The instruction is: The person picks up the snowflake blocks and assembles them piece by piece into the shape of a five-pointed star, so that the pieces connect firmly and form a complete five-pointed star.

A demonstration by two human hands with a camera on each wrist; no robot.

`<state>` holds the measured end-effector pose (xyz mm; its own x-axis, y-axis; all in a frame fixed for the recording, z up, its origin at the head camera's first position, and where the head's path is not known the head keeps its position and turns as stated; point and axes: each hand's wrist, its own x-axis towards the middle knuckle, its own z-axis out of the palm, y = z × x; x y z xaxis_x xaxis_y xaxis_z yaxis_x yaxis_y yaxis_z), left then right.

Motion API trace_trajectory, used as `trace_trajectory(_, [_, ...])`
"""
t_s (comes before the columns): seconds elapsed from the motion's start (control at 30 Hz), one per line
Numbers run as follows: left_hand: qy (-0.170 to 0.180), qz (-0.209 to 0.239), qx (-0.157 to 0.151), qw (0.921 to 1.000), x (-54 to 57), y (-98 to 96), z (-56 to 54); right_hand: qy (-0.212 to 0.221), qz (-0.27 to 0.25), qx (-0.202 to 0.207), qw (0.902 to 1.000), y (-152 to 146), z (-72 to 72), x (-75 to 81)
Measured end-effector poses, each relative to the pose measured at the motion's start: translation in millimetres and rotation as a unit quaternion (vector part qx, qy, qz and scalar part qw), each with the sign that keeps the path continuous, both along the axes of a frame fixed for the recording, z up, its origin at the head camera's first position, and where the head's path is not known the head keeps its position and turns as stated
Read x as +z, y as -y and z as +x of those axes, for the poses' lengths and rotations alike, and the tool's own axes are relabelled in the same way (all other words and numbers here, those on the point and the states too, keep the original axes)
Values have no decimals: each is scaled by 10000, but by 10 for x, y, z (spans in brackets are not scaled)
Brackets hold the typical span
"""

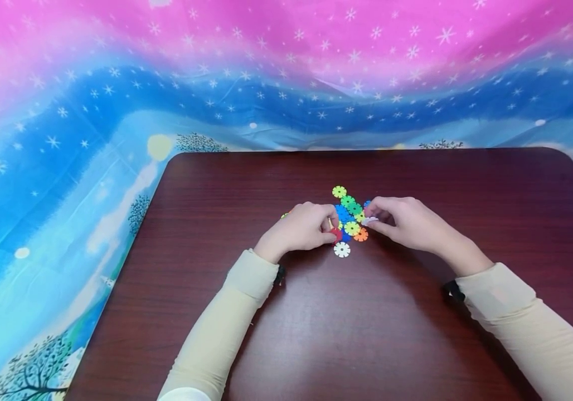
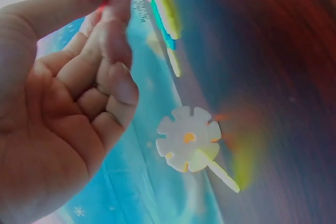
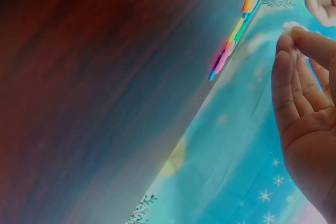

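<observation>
My left hand point(image 1: 307, 227) pinches a red notched plastic disc point(image 1: 336, 234) between thumb and fingertips at the left side of a cluster of such discs. In the left wrist view only the red edge of it shows. The right hand point(image 1: 406, 220) pinches a pale, whitish disc point(image 3: 292, 27) at the cluster's right side. Between the hands lie yellow point(image 1: 351, 228), green point(image 1: 348, 201), blue and orange point(image 1: 361, 234) discs, several overlapping. A white disc point(image 1: 342, 249) is nearest the person. Seen by the left wrist, a white disc point(image 2: 181, 140) has a pale yellow one slotted into it at an angle.
Everything is on a dark reddish-brown table point(image 1: 306, 334) with rounded far corners. A pink and blue snowflake-patterned cloth point(image 1: 286, 67) hangs behind and along the left. A bit of yellow-green shows past the left hand's far side, mostly hidden.
</observation>
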<state>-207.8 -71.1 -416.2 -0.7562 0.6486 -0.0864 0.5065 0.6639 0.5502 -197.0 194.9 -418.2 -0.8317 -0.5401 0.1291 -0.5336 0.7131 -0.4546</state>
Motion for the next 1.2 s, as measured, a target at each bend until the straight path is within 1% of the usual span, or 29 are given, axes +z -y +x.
trace_trajectory(0.07, [225,468,78,9986,16,8,-18,-179,-170,27,9997,9,11,-4])
trace_trajectory(0.1, [374,718,114,9966,26,13,-24,-276,-273,62,9992,14,18,-6])
trace_trajectory(0.2, [753,1378,148,9875,55,17,-37,-518,-568,150,9969,32,42,-7])
trace_trajectory(0.3, [1023,1843,210,9773,70,19,-44,-634,-778,174,9948,59,69,6])
trace_trajectory(0.37, [1151,2024,268,9721,74,18,-47,-683,-884,167,9936,77,83,13])
trace_trajectory(0.47, [1288,2166,359,9671,75,17,-46,-754,-1040,192,9915,100,101,23])
trace_trajectory(0.57, [1380,2236,416,9640,82,12,-38,-844,-1177,279,9891,115,116,23])
trace_trajectory(0.8, [1590,2414,489,9560,86,-13,-22,-1069,-1287,412,9850,146,142,4])
trace_trajectory(0.97, [1584,2639,583,9497,86,-31,-12,-1310,-1418,423,9803,173,164,7])
trace_trajectory(1.2, [1353,2730,705,9498,123,-33,-11,-1691,-1468,510,9733,254,167,55])
